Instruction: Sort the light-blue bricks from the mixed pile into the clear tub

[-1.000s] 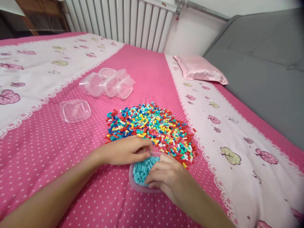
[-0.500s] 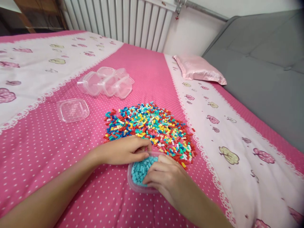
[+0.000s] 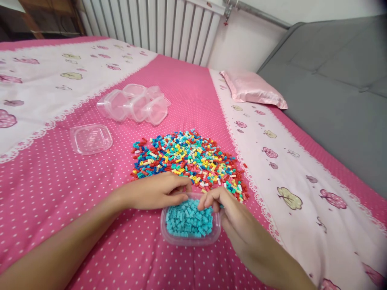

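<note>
A clear plastic container (image 3: 190, 241) filled with small turquoise toy bricks (image 3: 189, 219) sits on the bed in front of me. My left hand (image 3: 165, 189) pinches its far left rim between thumb and curled fingers. Over the right rim, my right hand (image 3: 228, 211) has its fingers bent. A bit of turquoise shows at them, looking like a small brick, mostly hidden by the fingers. Just beyond both hands spreads a heap of mixed toy bricks (image 3: 193, 155) in red, blue, yellow, green, white and turquoise.
A clear plastic lid (image 3: 91, 139) lies to the left. Several clear containers (image 3: 136, 105) are grouped farther back. The bed has a pink dotted cover (image 3: 127, 257), with a pink pillow (image 3: 252, 88) at the right. A grey padded headboard (image 3: 332, 80) and white radiator (image 3: 157, 28) stand beyond.
My right hand has lifted off the turquoise bricks and drawn back to the container's right rim, uncovering the bricks inside. My left hand stays at the rim.
</note>
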A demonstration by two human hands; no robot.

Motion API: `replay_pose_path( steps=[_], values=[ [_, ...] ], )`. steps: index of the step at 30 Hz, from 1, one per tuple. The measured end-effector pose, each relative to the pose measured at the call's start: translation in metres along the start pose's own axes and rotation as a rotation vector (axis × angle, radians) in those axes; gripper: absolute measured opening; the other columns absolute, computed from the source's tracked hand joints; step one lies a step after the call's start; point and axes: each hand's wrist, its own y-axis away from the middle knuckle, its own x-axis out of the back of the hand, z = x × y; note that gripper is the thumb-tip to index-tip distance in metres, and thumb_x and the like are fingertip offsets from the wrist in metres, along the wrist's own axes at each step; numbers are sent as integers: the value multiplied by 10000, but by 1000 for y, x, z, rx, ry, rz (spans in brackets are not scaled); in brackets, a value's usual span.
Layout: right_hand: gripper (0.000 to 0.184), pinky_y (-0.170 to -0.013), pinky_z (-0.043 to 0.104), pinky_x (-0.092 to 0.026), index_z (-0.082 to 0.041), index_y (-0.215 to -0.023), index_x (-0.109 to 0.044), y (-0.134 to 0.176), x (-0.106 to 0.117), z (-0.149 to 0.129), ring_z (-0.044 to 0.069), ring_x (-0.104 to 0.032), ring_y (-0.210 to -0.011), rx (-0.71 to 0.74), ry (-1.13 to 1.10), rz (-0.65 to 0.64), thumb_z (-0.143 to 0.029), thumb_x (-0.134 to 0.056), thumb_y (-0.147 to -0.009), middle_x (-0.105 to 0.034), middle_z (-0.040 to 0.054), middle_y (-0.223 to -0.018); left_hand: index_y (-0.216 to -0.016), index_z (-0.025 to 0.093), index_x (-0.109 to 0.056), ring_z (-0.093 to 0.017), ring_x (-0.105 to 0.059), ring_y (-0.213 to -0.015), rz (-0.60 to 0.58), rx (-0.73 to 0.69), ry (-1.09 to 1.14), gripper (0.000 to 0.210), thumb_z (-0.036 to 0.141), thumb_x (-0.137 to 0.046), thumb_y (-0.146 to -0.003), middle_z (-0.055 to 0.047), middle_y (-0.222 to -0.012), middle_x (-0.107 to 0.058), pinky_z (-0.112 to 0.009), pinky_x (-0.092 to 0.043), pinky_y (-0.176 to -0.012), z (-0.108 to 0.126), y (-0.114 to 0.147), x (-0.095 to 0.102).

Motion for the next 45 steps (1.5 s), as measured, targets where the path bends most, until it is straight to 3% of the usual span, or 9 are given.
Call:
replay_pose_path(
  steps=[4,7,12,16,25,30,36,40,45],
  values=[
    [253,-827,294,-488,-249,-1062,-488,-6,-5,5,147,-574,-948,110,-61,-13,-68,-323,-999,-540,21,-1050,-937,156,-610,-145,-547,-712,-9,1,10,201,285,-464,-989,-9,-826,-628,-241,-373,-609,-1,0,0],
    [169,-800,257,-508,-246,-1054,-519,-11,-8,6,119,-631,-903,165,-104,60,-125,-404,-1025,-562,11,-1076,-941,156,-609,-142,-545,-706,-18,-4,19,190,274,-467,-985,-2,-812,-623,-243,-366,-605,-2,0,0],
    [156,-711,236,-491,-242,-960,-633,-16,-13,7,123,-655,-750,201,-1,200,-98,-669,-913,-683,-49,-843,-922,161,-600,-139,-542,-701,-22,1,21,183,270,-467,-983,3,-806,-615,-245,-360,-600,-2,-1,1],
    [220,-681,229,-472,-232,-777,-693,-14,-18,7,127,-664,-703,236,113,161,-23,-757,-804,-736,-73,-759,-912,163,-602,-139,-538,-699,-6,5,-1,166,262,-483,-971,4,-808,-614,-249,-355,-598,-2,0,1],
    [243,-712,267,-523,-249,-930,-714,-5,-30,3,195,-734,-798,180,290,27,-23,-694,-844,-781,-15,-936,-927,159,-608,-144,-544,-710,-14,15,-11,169,258,-478,-972,-2,-821,-617,-258,-367,-615,0,-1,1],
    [274,-691,274,-509,-258,-995,-680,-7,-29,2,196,-723,-804,160,325,-6,-20,-679,-860,-757,-23,-915,-914,161,-604,-145,-547,-720,-20,19,11,164,247,-476,-972,-4,-829,-623,-255,-372,-618,1,-1,2],
    [228,-677,275,-485,-252,-958,-689,-14,-29,2,188,-715,-792,172,342,-3,-64,-737,-840,-767,-34,-905,-889,162,-586,-134,-535,-696,-17,14,15,163,249,-476,-972,7,-800,-600,-244,-365,-599,1,-1,2],
    [180,-619,256,-448,-242,-898,-717,-15,-25,4,173,-676,-738,211,359,21,-88,-768,-819,-736,-41,-760,-838,167,-556,-121,-508,-654,-23,11,19,177,251,-480,-973,23,-749,-562,-237,-350,-575,2,0,3],
    [306,-633,249,-458,-277,-1064,-730,-12,-24,7,160,-659,-746,259,332,44,-69,-741,-841,-742,-29,-803,-849,165,-562,-123,-517,-664,-22,5,21,184,262,-475,-979,19,-759,-571,-237,-358,-580,1,0,2]
  ],
)
